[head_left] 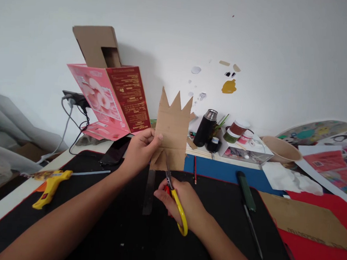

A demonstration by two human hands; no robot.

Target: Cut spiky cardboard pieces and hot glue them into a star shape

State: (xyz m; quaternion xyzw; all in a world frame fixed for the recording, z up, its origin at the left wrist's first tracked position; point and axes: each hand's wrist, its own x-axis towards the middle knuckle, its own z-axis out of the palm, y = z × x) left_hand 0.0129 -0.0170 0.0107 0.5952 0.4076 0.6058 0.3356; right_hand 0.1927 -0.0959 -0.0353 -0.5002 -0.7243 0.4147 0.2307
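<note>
My left hand pinches the left edge of a brown cardboard piece, held upright above the black mat. Three pointed teeth run along its top edge, and a fold line crosses its lower part. My right hand grips a pair of scissors with yellow and red handles. The blades reach up into the bottom part of the cardboard, where slanted cuts show near the left corner. Behind and below the cardboard, a clear ruler lies on the mat.
At left lies a yellow glue gun with a glue stick; a phone and pink box stand behind. A red pencil, green cutter, flask, paint jars and flat cardboard are to the right.
</note>
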